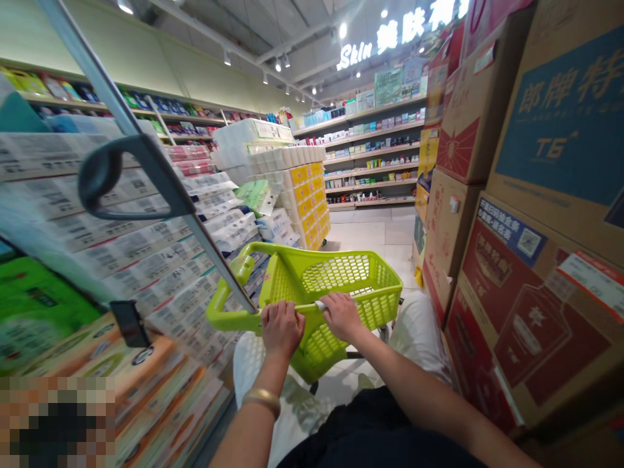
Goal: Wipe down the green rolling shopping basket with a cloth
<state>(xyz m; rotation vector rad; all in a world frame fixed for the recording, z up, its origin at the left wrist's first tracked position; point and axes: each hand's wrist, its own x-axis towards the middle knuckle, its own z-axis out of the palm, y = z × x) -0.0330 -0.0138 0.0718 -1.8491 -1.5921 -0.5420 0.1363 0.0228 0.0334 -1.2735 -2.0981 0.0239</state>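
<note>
Green cart (312,361) gripped by both hands

Left hand (283,330) and right hand (344,316): fingers curled around its near bar (236,319). Cart stands between stacked packs (121,247) and printed cartons (517,318) (a metal pole (217,257) rises beside the left hand).

Printed cartons (517,325) are stacked along the right side. Stocked shelves (375,152) stand at the rear, below an illuminated sign (413,27). White-wrapped packs (121,247) lie piled on the left.
</note>
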